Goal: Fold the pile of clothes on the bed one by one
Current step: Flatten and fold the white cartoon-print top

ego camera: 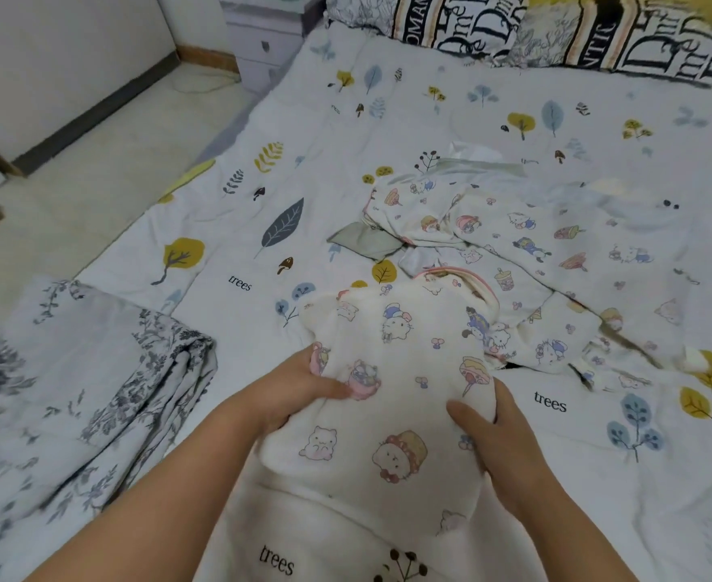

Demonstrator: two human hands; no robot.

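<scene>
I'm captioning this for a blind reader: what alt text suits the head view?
Both hands, left hand and right hand, grip a white cartoon-print garment over a leaf-patterned bedsheet. More unfolded clothes lie beyond, pillows at the head.

Two lettered pillows (555, 31) lie far right; a white nightstand (261, 39) stands far; a floral quilt (93, 396) lies near left.

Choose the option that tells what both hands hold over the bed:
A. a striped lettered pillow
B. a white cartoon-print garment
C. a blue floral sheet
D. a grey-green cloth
B: the left hand and right hand grip the sides of the white cartoon-print garment.
</scene>
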